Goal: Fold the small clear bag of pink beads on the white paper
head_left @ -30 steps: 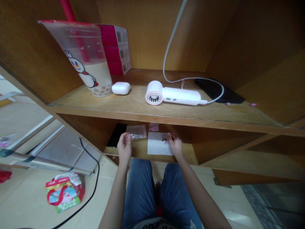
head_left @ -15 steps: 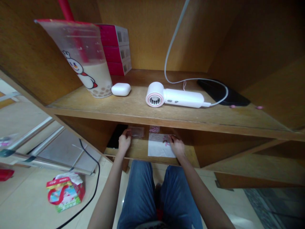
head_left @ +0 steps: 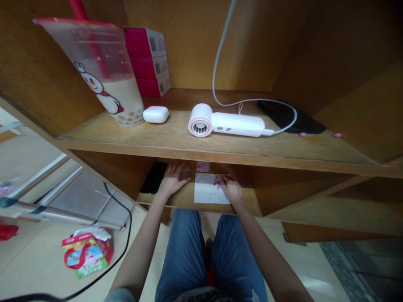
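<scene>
My left hand (head_left: 172, 179) lies flat on the lower shelf, fingers stretched and thumb out, partly covering a small clear plastic bag (head_left: 185, 172). A flat black object (head_left: 153, 179), like a phone or tablet, is just left of it. My right hand (head_left: 231, 189) rests on the right side of a white paper sheet (head_left: 204, 193). Its fingers are drawn together beside small pink pieces (head_left: 218, 183); whatever they pinch is too small to make out. Behind the paper sits a clear packet of pink beads (head_left: 202, 167).
The upper shelf edge (head_left: 220, 155) juts out above my hands. On it stand a milk tea cup (head_left: 126, 98), stacked magenta boxes (head_left: 146, 63), a white earbud case (head_left: 156, 114), a white handheld fan (head_left: 236, 123) with its cable, and a black pouch-like item (head_left: 310, 123).
My left hand has gone from closed fingers at the clear bag's edge to lying spread over it, slightly right. My right hand stays by the pink pieces. The view has shifted slightly.
</scene>
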Demonstrator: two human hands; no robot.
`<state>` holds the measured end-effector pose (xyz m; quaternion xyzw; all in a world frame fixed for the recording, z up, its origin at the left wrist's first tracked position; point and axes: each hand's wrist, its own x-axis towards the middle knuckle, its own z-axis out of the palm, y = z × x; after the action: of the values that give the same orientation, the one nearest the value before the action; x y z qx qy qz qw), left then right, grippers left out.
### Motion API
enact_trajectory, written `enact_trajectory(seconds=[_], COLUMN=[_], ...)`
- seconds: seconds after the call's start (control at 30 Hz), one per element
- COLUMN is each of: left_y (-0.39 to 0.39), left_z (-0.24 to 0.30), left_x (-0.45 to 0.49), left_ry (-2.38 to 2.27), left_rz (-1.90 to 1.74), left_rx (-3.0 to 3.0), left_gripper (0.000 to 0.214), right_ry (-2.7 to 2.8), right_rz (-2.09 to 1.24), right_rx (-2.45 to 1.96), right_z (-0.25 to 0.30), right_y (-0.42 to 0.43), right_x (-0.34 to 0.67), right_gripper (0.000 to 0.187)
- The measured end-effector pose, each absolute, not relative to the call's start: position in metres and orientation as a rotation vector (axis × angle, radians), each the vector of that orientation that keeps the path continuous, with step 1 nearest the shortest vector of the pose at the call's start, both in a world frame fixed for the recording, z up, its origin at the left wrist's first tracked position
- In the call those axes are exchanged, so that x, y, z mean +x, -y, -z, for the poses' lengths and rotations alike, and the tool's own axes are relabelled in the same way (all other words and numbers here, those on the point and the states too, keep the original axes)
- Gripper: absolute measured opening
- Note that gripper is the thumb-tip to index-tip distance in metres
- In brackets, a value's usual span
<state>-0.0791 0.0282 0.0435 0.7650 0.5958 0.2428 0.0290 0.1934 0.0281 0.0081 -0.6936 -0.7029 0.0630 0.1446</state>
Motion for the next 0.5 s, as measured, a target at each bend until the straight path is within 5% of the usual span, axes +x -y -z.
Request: enact_trajectory(seconds=[0.17,0.5], left_y=[-0.054,-0.083], left_z=[-0.053,-0.067], left_x=[-0.083,-0.089], left_ry=[-1.614,-1.343], left_rz=[-0.285,-0.113], left_rx=[2.35,2.37], left_gripper=[0.091,0.091], right_ry=[2.088,2.102], right_rz=[-0.171,-0.177], right_rx=[-2.085,-2.097], right_z=[-0.009,-0.01], right_y=[-0.028,-0.029], right_x=[0.191,0.19], right_gripper=[0.045,0.044])
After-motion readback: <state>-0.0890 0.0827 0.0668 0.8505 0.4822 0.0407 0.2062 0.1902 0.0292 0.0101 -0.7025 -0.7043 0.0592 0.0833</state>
